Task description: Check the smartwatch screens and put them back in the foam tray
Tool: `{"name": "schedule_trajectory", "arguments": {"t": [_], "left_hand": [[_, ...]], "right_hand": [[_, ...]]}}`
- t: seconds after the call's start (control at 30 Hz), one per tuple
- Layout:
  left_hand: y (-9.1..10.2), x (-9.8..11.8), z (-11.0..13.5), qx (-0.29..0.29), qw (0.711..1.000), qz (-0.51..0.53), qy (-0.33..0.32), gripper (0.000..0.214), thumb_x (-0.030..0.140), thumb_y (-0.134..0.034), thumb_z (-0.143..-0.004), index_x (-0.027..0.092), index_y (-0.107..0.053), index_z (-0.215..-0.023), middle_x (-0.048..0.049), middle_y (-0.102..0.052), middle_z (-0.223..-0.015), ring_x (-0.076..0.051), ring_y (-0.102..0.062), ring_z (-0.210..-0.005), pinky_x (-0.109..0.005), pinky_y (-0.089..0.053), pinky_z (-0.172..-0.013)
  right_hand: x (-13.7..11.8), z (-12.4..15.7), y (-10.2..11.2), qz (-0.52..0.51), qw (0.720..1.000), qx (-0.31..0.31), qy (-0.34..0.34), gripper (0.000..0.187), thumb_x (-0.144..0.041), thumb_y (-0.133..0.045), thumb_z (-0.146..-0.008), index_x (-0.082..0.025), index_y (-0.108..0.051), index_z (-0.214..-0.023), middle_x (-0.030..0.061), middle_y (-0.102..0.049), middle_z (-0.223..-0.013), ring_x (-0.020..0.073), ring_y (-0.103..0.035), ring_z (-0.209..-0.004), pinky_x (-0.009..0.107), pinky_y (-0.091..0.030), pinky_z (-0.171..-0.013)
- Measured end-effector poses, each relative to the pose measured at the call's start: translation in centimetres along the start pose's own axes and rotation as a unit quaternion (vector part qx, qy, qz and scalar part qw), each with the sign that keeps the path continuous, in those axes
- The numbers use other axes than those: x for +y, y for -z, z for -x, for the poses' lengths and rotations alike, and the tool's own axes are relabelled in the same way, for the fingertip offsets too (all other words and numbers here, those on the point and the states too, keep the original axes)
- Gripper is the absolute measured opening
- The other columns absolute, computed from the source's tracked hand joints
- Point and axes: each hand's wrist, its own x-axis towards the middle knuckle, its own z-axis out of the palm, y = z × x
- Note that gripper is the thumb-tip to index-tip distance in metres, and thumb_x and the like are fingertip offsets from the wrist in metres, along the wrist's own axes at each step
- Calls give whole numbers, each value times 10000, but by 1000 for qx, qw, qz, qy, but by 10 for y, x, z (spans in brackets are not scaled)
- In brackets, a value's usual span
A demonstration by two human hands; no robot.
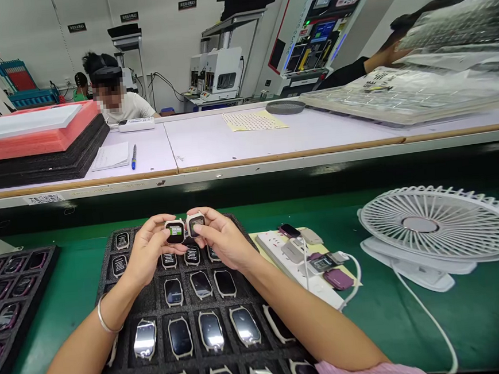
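left hand [147, 254] and right hand [224, 242] meet just above the far end of the black foam tray [155, 307], knuckles almost touching. i see the left hand curled, thumb and fingertips pinching a smartwatch body [175, 231] whose lit white-and-green screen faces me. the right hand is closed on a second watch body [195, 224], thumb laid across its dark face, fingers wrapped behind. the two watches sit side by side, edges about touching, held clear of the tray. both forearms run in from the bottom corners and converge over the tray, wrists bent slightly inward. a thin bracelet [103, 319] rings the left wrist. beneath them the tray's pockets hold rows of strapless watches [211, 330], faces up. right of the tray lies a white power strip [271, 248] with chargers plugged in, and further right a white desk fan [438, 230] rests on the green tabletop [394, 331]. another tray [19, 286] of watches sits at the left edge.
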Motion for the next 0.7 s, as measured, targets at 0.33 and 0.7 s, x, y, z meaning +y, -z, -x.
{"name": "schedule_trajectory", "arguments": {"t": [0.33, 0.7], "left_hand": [[1, -1, 1, -2, 1000, -11, -3, 340, 262, -693, -746, 180, -608, -1064, -7, -679, -934, -179, -748, -616, -300, -633, -622], [1, 0, 0, 7, 1000, -14, -12, 318, 270, -683, -760, 182, -607, -1056, 2, -678, -908, -172, -742, -597, -281, -626, -598]], "right_hand": [[0, 1, -1, 28, 1000, 0, 7, 349, -350, -784, -764, -209, -638, -1048, -10, -596, -863, 78, -471, -548, 247, -398, -507], [-1, 3, 0, 30, 999, -27, 15, 318, -240, -722, -775, -219, -649, -1084, -1, -624, -897, 95, -542, -574, 280, -449, -565]]}}
